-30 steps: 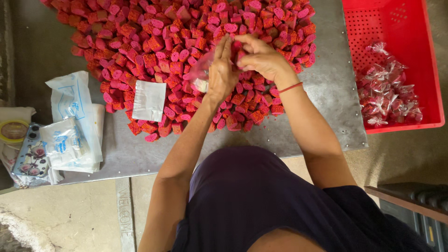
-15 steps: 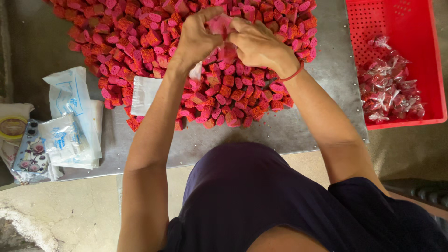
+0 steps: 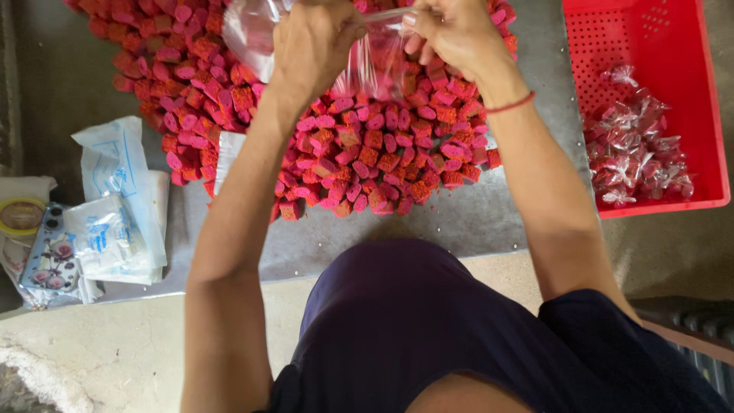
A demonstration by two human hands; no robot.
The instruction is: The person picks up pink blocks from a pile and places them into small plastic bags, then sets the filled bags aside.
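At far left, a stack of flat white pouches (image 3: 115, 203) lies on the grey metal table (image 3: 459, 222). Your left hand (image 3: 317, 38) is closed on one edge of a thin clear plastic bag (image 3: 367, 57); your right hand (image 3: 451, 30) pinches the opposite edge, holding it taut above the heap of red and pink chunks (image 3: 367, 145). Keep both pinches near the mouth so the film does not slip. The chunks look rough and crumbly. At right, a perforated red crate (image 3: 650, 46) holds glossy, knotted filled packets (image 3: 634, 145).
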